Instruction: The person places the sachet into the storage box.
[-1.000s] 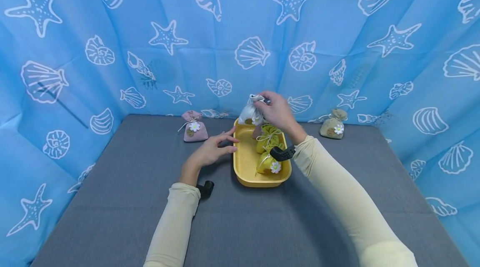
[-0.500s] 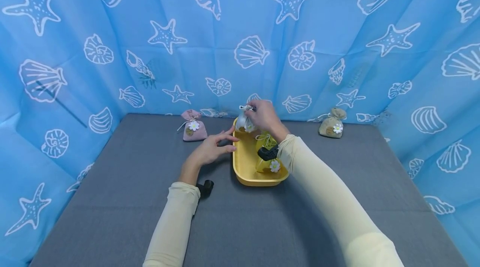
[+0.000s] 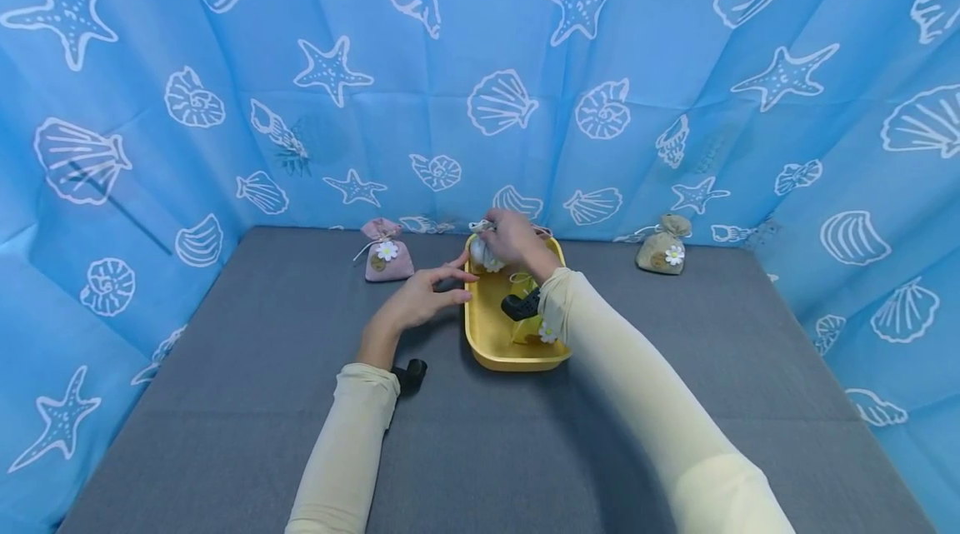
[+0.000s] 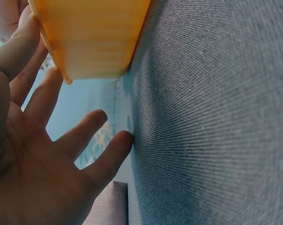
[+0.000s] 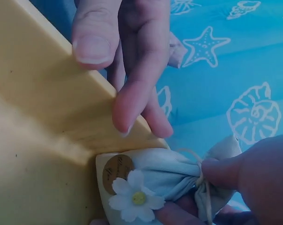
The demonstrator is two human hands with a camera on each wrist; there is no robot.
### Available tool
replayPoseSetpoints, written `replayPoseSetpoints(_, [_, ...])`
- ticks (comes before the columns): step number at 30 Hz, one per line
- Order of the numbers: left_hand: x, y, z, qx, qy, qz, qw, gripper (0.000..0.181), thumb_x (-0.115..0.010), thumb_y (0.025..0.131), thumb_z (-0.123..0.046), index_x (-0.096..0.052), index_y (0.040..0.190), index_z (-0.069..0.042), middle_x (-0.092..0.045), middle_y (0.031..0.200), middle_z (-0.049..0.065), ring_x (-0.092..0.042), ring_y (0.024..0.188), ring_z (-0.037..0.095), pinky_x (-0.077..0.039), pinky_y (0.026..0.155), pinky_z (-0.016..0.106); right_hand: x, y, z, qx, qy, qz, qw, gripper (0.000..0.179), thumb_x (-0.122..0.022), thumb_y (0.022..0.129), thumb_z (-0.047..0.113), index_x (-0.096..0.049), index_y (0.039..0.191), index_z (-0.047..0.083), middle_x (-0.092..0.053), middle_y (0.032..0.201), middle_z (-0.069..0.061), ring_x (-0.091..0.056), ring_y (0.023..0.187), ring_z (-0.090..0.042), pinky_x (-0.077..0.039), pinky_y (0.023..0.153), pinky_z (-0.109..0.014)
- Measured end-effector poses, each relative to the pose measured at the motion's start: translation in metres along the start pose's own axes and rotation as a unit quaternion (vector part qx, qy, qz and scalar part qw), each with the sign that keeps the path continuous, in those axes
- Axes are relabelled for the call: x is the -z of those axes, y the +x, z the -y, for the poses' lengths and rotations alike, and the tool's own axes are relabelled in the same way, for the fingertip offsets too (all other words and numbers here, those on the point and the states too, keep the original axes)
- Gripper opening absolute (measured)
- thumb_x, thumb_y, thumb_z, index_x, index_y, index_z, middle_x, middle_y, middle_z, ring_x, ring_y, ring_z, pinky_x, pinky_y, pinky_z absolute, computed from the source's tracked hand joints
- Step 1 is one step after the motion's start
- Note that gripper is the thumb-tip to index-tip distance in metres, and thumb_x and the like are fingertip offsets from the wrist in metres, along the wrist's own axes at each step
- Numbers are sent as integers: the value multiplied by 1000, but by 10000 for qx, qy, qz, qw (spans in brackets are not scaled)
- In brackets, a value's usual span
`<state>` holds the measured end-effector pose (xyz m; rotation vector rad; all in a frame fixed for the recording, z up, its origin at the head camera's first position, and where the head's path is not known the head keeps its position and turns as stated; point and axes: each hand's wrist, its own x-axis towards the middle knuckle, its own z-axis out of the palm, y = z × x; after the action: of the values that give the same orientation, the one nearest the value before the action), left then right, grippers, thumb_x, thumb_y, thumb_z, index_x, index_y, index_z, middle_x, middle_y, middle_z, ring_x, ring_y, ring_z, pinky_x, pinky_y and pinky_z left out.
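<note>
Pink pouch (image 3: 395, 267) near tray (image 3: 486, 334); right-wrist camera (image 3: 517, 306) partly hides yellow pouch (image 3: 528, 330).

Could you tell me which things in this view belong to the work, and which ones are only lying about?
In the work, it seems:
white drawstring pouch, held by the right hand
yellow tray, left hand at its rim
yellow pouch, inside the tray

Apparently just lying about:
pink drawstring pouch, on the grey cloth
khaki drawstring pouch, also there

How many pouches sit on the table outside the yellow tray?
2: the pink pouch left of the tray, the khaki pouch to its right. Others may be hidden from view.
</note>
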<state>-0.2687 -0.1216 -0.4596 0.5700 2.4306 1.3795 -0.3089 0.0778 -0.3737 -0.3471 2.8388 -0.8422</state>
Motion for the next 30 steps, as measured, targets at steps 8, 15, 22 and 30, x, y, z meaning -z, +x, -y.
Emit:
replayPoseSetpoints(8, [0, 0, 0, -59, -77, 28, 9999, 38, -67, 100, -34, -66, 135, -21, -26, 167, -18, -19, 160, 25, -18, 129, 54, 2, 2, -5, -548, 732, 210, 9956, 51, -44, 109, 23, -37, 155, 1, -51, 151, -20, -54, 134, -36, -50, 109, -50])
replayPoseSetpoints(15, [-1, -1, 0, 15, -73, 31, 10000, 38, -66, 100, -35, -66, 136, -21, -26, 167, -20, -19, 160, 25, -18, 129, 55, 2, 1, -4, -656, 884, 265, 9936, 45, -46, 108, 22, -47, 148, 2, -59, 139, -20, -60, 122, -35, -54, 101, -49])
replayPoseSetpoints(22, [-2, -1, 1, -114, -59, 126, 9998, 39, -65, 100, -33, -64, 138, -20, -24, 168, -17, -17, 160, 29, -17, 129, 56, 11, -4, -3, -519, 997, 493, 9924, 49, -51, 107, 26, -46, 151, 5, -54, 148, -19, -57, 130, -35, -52, 105, -48])
replayPoseSetpoints(30, [0, -1, 1, -134, 2, 6, 9999, 37, -67, 100, -34, -66, 135, -24, -26, 168, -16, -18, 160, 29, -16, 129, 55, 34, -10, -22, -250, 1805, 464, 9822, 54, -50, 107, 28, -41, 155, 3, -56, 145, -22, -63, 121, -41, -58, 97, -45])
